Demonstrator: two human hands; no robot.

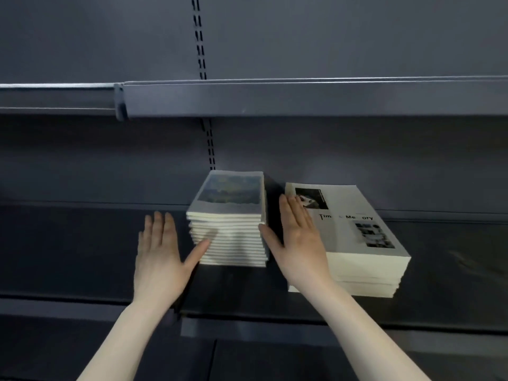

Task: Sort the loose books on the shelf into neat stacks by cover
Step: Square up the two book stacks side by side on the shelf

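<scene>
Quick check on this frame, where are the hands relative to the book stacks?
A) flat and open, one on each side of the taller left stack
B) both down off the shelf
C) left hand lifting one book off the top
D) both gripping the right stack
A: the left hand and right hand are open with straight fingers, flanking the left stack; the right hand sits between it and the right stack.

A single head-worn camera looks forward and slightly down, close to the dark shelf at arm's reach.
</scene>
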